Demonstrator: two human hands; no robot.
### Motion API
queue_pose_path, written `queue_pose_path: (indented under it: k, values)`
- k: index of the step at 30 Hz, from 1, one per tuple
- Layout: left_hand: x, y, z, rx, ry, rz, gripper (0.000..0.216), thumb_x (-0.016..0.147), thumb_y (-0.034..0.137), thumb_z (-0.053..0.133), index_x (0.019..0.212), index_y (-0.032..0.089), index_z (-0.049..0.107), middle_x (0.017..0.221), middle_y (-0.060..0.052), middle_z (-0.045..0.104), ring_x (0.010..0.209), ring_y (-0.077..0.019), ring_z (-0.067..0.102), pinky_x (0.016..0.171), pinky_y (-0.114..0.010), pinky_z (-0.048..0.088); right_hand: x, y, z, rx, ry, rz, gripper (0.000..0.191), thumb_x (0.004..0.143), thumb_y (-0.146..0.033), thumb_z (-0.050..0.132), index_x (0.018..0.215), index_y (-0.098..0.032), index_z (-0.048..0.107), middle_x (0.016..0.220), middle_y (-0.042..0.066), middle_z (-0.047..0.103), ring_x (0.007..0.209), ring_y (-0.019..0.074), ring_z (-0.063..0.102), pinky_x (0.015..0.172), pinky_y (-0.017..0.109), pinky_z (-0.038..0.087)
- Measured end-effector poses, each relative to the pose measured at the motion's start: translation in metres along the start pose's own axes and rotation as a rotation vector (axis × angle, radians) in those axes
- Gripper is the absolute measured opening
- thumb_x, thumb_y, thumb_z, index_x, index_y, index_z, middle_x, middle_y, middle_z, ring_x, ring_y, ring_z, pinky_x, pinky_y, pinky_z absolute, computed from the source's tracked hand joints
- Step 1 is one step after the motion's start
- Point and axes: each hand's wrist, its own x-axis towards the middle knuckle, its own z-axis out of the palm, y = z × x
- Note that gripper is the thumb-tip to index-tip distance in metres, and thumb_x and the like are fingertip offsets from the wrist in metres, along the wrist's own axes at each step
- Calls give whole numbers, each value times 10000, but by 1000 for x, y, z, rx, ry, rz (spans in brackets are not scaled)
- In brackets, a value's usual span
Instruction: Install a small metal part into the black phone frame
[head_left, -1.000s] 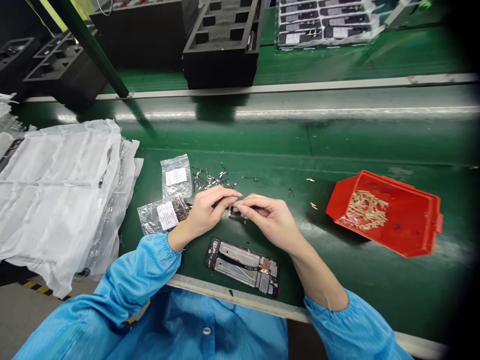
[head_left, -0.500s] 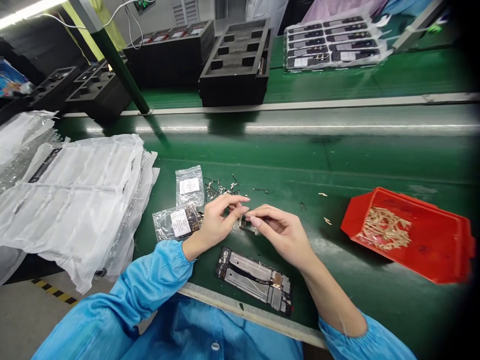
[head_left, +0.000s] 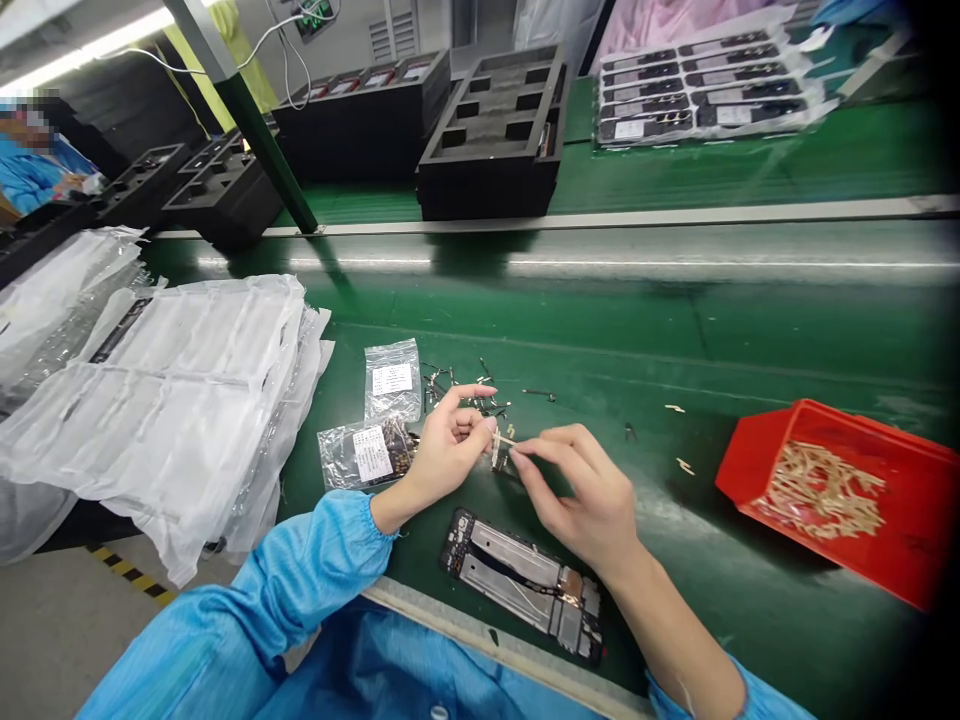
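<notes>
My left hand (head_left: 448, 447) and my right hand (head_left: 585, 492) meet above the green bench, both pinching a small thin metal part (head_left: 501, 445) between their fingertips. Just below them a phone frame (head_left: 525, 583) lies flat near the front edge, inner side up. A scatter of small metal parts (head_left: 457, 385) lies just beyond my left hand. Two small clear bags with white labels sit to the left, an upper bag (head_left: 392, 380) and a lower bag (head_left: 364, 452).
A red bin (head_left: 900, 500) of gold-coloured parts stands at the right. A pile of clear plastic packaging (head_left: 165, 390) covers the left. Black foam trays (head_left: 495, 130) and a wrapped tray of phone parts (head_left: 705, 85) sit beyond the conveyor. Another person in blue (head_left: 34, 165) is at far left.
The view has tilted up and shifted, so everything sits lower and further right in the picture. My right hand's fingers have spread a little while both hands keep pinching the small part.
</notes>
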Motion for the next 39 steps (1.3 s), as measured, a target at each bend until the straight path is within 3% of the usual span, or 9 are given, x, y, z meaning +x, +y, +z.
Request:
queue_pose_path:
  k: [2,4,11,17,22,26,29,32,39]
  values:
    - [1,1,-1,-14,-48,-26,495,998,465,748,1343,149,588,642,77,553,560,-84,502,586,-202,421,0,0,0,-88,-42,-144,67,1025,-234,734,1056,-252,790,933,47,716,858,190,665,797,324,544]
    - [1,0,-3,7,-89,0,464,1025,482,711,1333,150,609,672,59,570,592,-92,526,609,-211,438,1,0,0,-97,-71,-155,99,1051,-193,696,1062,-250,775,931,30,712,832,164,663,763,296,532]
    - [3,-8,-12,249,-65,213,395,1077,444,657,1371,180,660,750,22,615,677,-117,592,645,-232,436,6,-2,-10,240,-287,198,213,1089,-404,676,1070,-260,832,920,40,697,780,166,642,661,281,504]
    - [6,-7,-13,310,-29,299,344,1076,377,662,1348,166,660,743,28,624,657,-105,564,612,-224,396,5,2,-9,252,-257,255,253,1024,-498,764,1050,-263,854,875,50,683,768,183,620,685,313,497]
    - [6,-9,-12,321,-25,356,395,1074,372,666,1409,163,638,767,14,679,669,-112,611,662,-225,479,4,1,-5,276,-246,267,256,1010,-501,783,999,-254,850,851,50,673,753,180,605,668,303,495]
    - [-1,-10,-7,348,-33,383,295,1112,353,586,1274,185,767,1055,-95,820,956,-183,774,911,-318,614,5,-5,1,317,-151,216,259,1016,-488,773,955,-240,817,864,51,699,746,181,646,642,293,534]
    - [-10,-8,2,230,-154,305,362,1128,380,536,1325,204,784,1370,-132,780,1282,-253,749,1162,-433,577,5,-5,2,251,-39,153,243,1035,-464,747,955,-239,791,902,61,718,801,202,679,693,321,569]
    - [-19,-6,12,-48,-238,84,536,1040,467,711,1497,189,686,1528,-164,683,1354,-299,721,1210,-469,561,3,-4,1,157,18,107,209,1035,-434,742,972,-241,791,923,71,720,836,217,684,728,351,571]
    - [-19,-11,25,-346,-29,-148,475,939,538,831,1172,125,808,1134,-156,835,1016,-253,817,1004,-422,658,-21,-23,-16,-196,94,23,167,1068,-311,658,998,-231,788,877,50,717,755,190,662,675,333,544]
